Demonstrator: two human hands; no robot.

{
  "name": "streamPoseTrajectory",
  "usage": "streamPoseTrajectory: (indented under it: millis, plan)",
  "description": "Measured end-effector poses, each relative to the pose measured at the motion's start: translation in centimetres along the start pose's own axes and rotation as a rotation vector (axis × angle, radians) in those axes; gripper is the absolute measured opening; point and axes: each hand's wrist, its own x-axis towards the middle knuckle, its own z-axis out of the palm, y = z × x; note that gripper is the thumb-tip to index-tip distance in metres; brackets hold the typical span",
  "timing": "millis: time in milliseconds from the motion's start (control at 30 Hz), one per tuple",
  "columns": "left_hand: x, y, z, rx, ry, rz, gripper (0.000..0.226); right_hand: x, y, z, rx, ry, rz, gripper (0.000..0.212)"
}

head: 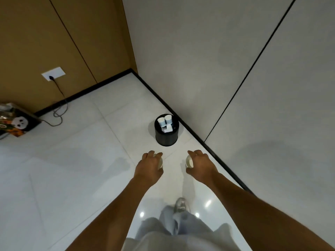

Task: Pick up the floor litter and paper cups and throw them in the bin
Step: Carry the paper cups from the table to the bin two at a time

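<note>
Left hand (149, 164): wrapped round a paper cup (160, 163). Right hand (200, 164): wrapped round second paper cup (189, 162). Black bin (166, 136): ahead, just beside wall skirting, holding white cups (164, 120) and paper. Open tile floor (72, 160) leftward.

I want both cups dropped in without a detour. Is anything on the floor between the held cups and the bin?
No: only bare tile lies between the left cup, the right cup and the bin.
</note>
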Motion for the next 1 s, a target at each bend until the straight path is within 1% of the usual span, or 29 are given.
streamPoseTrajectory:
  millis: [100,267,433,633,767,867,1000]
  plan:
    - [4.9,0.4,-1.8,-0.031,0.029,-0.04,0.059,5.3,0.5,-3.8,-0.007,0.002,-0.021,0.071]
    - [12.3,-0.5,-4.2,-0.049,0.032,-0.1,0.06,13.9,-0.1,-7.4,-0.031,-0.03,-0.055,0.071]
    - [21.0,-2.7,-7.0,-0.067,0.04,-0.127,0.056,22.8,-2.0,-10.1,-0.053,-0.04,-0.092,0.071]
    - [31.2,-4.5,-10.5,-0.106,0.002,-0.127,0.057,32.4,-3.7,-14.1,-0.053,-0.068,-0.07,0.072]
    - [35.7,-5.3,-11.8,-0.14,-0.015,-0.165,0.058,37.2,-4.4,-15.9,-0.061,-0.109,-0.055,0.07]
    - [38.5,-5.9,-12.1,-0.163,-0.033,-0.207,0.057,40.7,-4.4,-16.7,-0.04,-0.163,-0.086,0.07]
    - [42.2,-6.6,-11.2,-0.23,0.012,-0.292,0.055,46.1,-3.9,-16.5,-0.032,-0.203,-0.12,0.067]
